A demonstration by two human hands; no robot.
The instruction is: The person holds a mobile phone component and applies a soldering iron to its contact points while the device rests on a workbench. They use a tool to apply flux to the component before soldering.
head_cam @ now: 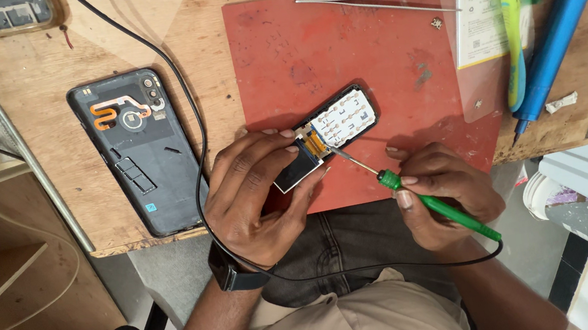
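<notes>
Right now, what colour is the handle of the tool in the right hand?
Green; the tool's handle shows clearly in the head view.

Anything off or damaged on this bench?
The small keypad phone under the left hand is opened up, its screen folded off askew. The right hand holds a green tool. A tiny loose part sits by the tweezers.

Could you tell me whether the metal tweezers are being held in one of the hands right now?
No, the tweezers lie untouched at the top of the red mat, far from both hands.

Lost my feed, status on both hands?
Left hand grips small opened keypad phone on red mat. Right hand holds green-handled soldering iron, tip at phone. Nothing obstructing.
</notes>
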